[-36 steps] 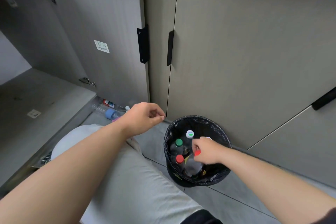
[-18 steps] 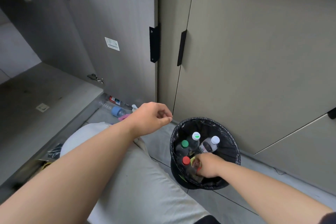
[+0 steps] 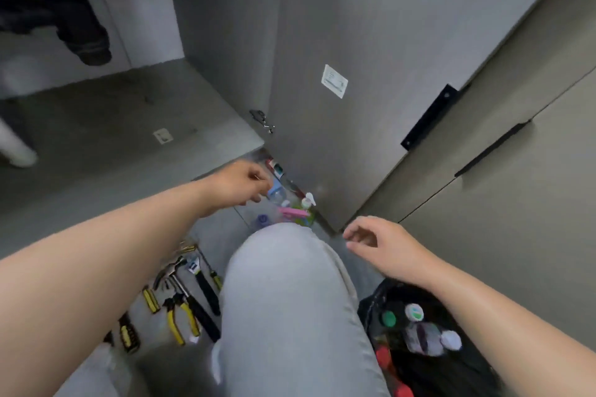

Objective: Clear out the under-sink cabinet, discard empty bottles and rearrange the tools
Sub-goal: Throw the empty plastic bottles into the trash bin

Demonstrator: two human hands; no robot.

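Note:
My left hand (image 3: 243, 184) reaches over the floor beside the open cabinet, fingers curled, with nothing visible in them. Just past it lie a blue-capped clear bottle (image 3: 276, 193), a red-labelled bottle (image 3: 275, 167), a pump bottle (image 3: 308, 202) and a pink item (image 3: 293, 212). My right hand (image 3: 385, 243) hovers empty with relaxed fingers, above and left of the black-lined bin (image 3: 371, 301). Bottles with green (image 3: 388, 318), white (image 3: 414, 313) and red (image 3: 383, 358) caps fill the bin. Tools lie on the floor at lower left: a hammer (image 3: 180, 287), yellow pliers (image 3: 179, 321) and a wrench (image 3: 201, 280).
My bent knee in light trousers (image 3: 290, 316) fills the centre, between tools and bin. The cabinet door (image 3: 322, 42) stands open behind the bottles. The cabinet floor (image 3: 96, 126) shows a white pipe (image 3: 16, 151) at far left. Closed cabinet doors line the right.
My right hand came up out of the bin, empty, leaving the red-capped bottle inside. The view swung left and down, and my left hand moved toward the bottles by the open door.

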